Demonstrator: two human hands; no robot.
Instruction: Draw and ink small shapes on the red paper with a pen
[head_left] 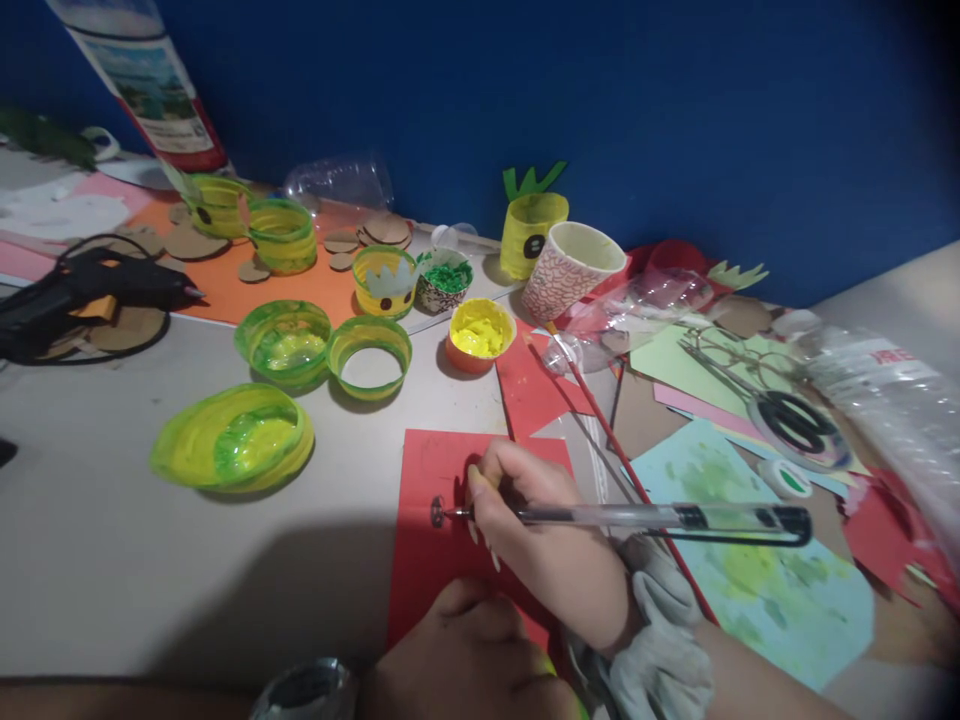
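Note:
My right hand (532,530) grips a clear-barrelled black gel pen (637,515). Its tip touches a small dark drawn oval (437,512) on a red sheet of paper (420,590). A grey fabric scrunchie circles my right wrist. Below, my left hand (465,655) rests over the lower part of the red sheet with its fingers curled. A sliver of something yellow-green shows beside those fingers, mostly hidden by them. Left of the sheet are a yellow-green painted piece (232,438) lying tilted and two painted rings or cups (371,385).
A paint cup of yellow (480,335) and a patterned paper cup (574,265) stand behind the sheet. On the left lies a black glue gun (97,290). Scissors (780,410), a long red brush (615,440), paper scraps and a plastic bottle (892,390) crowd the right.

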